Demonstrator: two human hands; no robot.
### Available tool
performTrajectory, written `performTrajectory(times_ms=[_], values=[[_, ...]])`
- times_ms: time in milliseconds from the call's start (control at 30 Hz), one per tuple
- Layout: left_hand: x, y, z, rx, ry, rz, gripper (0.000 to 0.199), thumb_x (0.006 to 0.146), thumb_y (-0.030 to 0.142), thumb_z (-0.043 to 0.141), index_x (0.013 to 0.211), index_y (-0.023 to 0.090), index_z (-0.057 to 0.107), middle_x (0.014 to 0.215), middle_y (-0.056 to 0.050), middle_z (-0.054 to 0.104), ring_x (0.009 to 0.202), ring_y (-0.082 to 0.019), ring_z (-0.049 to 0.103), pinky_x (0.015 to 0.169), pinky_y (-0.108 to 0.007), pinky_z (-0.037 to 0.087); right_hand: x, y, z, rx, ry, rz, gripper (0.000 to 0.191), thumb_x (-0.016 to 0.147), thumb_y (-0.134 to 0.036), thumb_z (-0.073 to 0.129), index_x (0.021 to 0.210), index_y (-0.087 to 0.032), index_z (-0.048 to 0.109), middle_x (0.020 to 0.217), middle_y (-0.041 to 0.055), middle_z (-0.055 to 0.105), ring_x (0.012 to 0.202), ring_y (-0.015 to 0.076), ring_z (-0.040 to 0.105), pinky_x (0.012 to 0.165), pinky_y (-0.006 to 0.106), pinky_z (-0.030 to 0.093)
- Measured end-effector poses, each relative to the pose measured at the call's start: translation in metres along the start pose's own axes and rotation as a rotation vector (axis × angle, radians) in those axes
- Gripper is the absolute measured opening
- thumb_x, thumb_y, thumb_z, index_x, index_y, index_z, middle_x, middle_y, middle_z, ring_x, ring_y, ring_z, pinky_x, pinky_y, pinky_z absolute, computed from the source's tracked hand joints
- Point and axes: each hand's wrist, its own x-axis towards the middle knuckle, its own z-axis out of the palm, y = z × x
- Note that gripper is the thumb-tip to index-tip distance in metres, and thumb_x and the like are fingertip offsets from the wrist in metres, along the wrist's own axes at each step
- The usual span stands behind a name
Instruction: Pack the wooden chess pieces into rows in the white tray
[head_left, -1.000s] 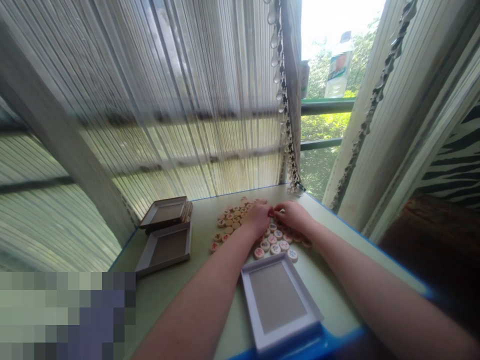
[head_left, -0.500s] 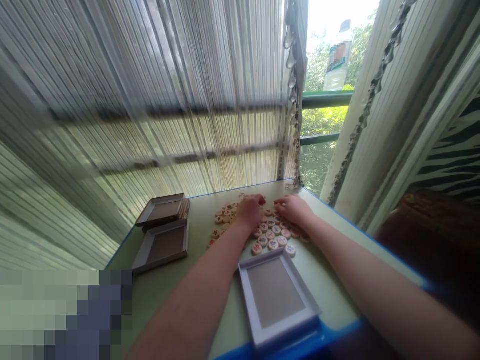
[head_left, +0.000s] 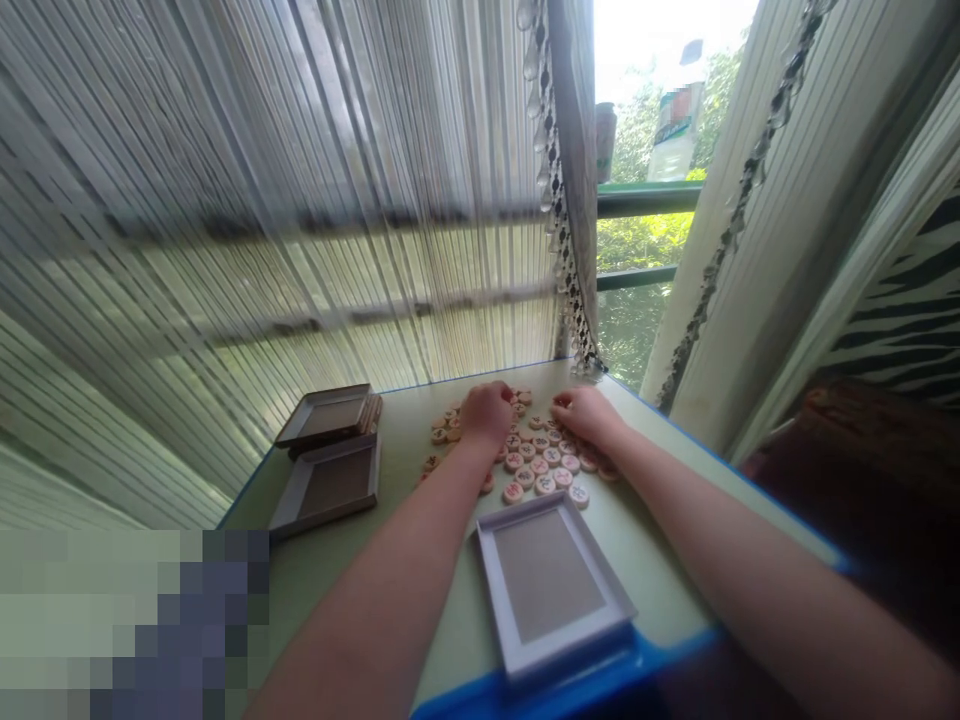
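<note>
Round wooden Chinese chess pieces [head_left: 540, 466], marked with red or dark characters, lie spread over the pale green table [head_left: 409, 530]. My left hand [head_left: 487, 412] is over the left-middle of the spread, fingers curled in; its fingertips are close to pieces at the back, and whatever they hold is hidden. To its right, my right hand [head_left: 589, 415] rests at the spread's right edge with thumb and fingers pinched together. I cannot make out what is between them. My left forearm covers part of the pieces. A shallow open box tray [head_left: 495, 585] lies just in front of the pieces.
At the table's left are another shallow tray [head_left: 289, 510] and a stacked box [head_left: 300, 425]. A string curtain [head_left: 375, 180] hangs along the back. A bottle [head_left: 675, 130] and a can [head_left: 606, 140] stand by the window rail [head_left: 649, 201]. The table has a blue edge [head_left: 780, 515].
My left hand has shifted slightly left and back, uncovering pieces to its right. My right hand has hardly moved. The curtain's beaded edge has swung left, revealing the can.
</note>
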Motion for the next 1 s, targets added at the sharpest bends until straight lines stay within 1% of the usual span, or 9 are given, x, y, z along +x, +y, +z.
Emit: performTrajectory(times_ms=[200, 333, 400, 500, 600, 700, 800, 900, 1000], values=[[0.001, 0.0, 0.006, -0.047, -0.041, 0.013, 0.025, 0.075, 0.013, 0.048, 0.086, 0.022, 0.069, 0.093, -0.005, 0.068, 0.088, -0.018, 0.06, 0.08, -0.03, 0.046, 0.0, 0.0, -0.003, 0.096, 0.08, -0.015, 0.02, 0.072, -0.026, 0.059, 0.087, -0.016, 0.069, 0.089, 0.0067, 0.068, 0.083, 0.0182, 0.058, 0.079, 0.027, 0.041], [-0.001, 0.007, 0.002, -0.075, -0.038, 0.035, 0.025, 0.075, 0.014, 0.049, 0.087, 0.022, 0.069, 0.091, -0.005, 0.069, 0.088, -0.019, 0.06, 0.08, -0.03, 0.046, 0.0, -0.002, -0.003, 0.145, 0.127, -0.056, 0.015, 0.071, -0.021, 0.061, 0.084, -0.017, 0.068, 0.087, 0.0052, 0.067, 0.082, 0.0169, 0.057, 0.078, 0.026, 0.041], [-0.002, 0.011, -0.002, -0.098, -0.033, 0.067, 0.026, 0.073, 0.012, 0.049, 0.086, 0.021, 0.069, 0.09, -0.003, 0.069, 0.089, -0.018, 0.06, 0.081, -0.029, 0.046, -0.001, -0.004, -0.003, 0.151, 0.125, -0.088, 0.014, 0.071, -0.019, 0.06, 0.082, -0.017, 0.068, 0.086, 0.005, 0.066, 0.081, 0.0161, 0.056, 0.076, 0.025, 0.042], [-0.003, 0.016, -0.005, -0.134, -0.004, 0.098, 0.029, 0.07, 0.007, 0.047, 0.083, 0.021, 0.07, 0.086, -0.002, 0.07, 0.088, -0.017, 0.06, 0.081, -0.027, 0.046, -0.002, -0.007, -0.005, 0.131, 0.083, -0.127, 0.014, 0.07, -0.015, 0.057, 0.077, -0.017, 0.069, 0.083, 0.0048, 0.065, 0.079, 0.0156, 0.056, 0.076, 0.024, 0.041], [0.002, 0.014, -0.008, -0.194, -0.013, 0.096, 0.028, 0.071, 0.011, 0.045, 0.079, 0.02, 0.07, 0.081, -0.002, 0.07, 0.082, -0.015, 0.062, 0.078, -0.026, 0.047, -0.007, -0.014, -0.008, 0.116, 0.071, -0.147, 0.017, 0.072, -0.015, 0.053, 0.075, -0.018, 0.07, 0.082, 0.0056, 0.064, 0.082, 0.0174, 0.055, 0.08, 0.027, 0.04], [0.013, 0.007, -0.016, -0.251, -0.058, 0.064, 0.027, 0.071, 0.015, 0.045, 0.079, 0.02, 0.071, 0.078, -0.002, 0.07, 0.078, -0.014, 0.062, 0.073, -0.023, 0.047, -0.016, -0.025, -0.013, 0.162, 0.056, -0.277, 0.019, 0.074, -0.02, 0.055, 0.084, -0.021, 0.071, 0.092, 0.0057, 0.064, 0.091, 0.0196, 0.052, 0.083, 0.029, 0.039], [0.022, -0.001, -0.028, -0.152, -0.15, -0.059, 0.025, 0.068, 0.017, 0.049, 0.081, 0.018, 0.071, 0.08, -0.006, 0.07, 0.077, -0.017, 0.063, 0.069, -0.025, 0.048, -0.025, -0.035, -0.014, 0.173, -0.024, -0.402, 0.019, 0.076, -0.031, 0.057, 0.086, -0.023, 0.071, 0.094, 0.0058, 0.064, 0.091, 0.0201, 0.051, 0.083, 0.031, 0.039], [0.022, -0.002, -0.037, 0.033, -0.301, -0.113, 0.025, 0.065, 0.018, 0.055, 0.084, 0.017, 0.071, 0.087, -0.01, 0.07, 0.079, -0.021, 0.064, 0.068, -0.027, 0.048, -0.028, -0.037, -0.011, 0.123, -0.075, -0.41, 0.023, 0.077, -0.038, 0.057, 0.085, -0.022, 0.072, 0.088, 0.0066, 0.063, 0.087, 0.0201, 0.052, 0.083, 0.032, 0.039], [0.014, 0.004, -0.037, 0.19, -0.402, -0.103, 0.027, 0.062, 0.017, 0.061, 0.087, 0.018, 0.07, 0.093, -0.012, 0.069, 0.084, -0.023, 0.064, 0.071, -0.029, 0.048, -0.027, -0.033, -0.008, 0.142, -0.094, -0.337, 0.026, 0.076, -0.041, 0.057, 0.087, -0.022, 0.072, 0.088, 0.0068, 0.063, 0.087, 0.0202, 0.052, 0.081, 0.03, 0.04]])
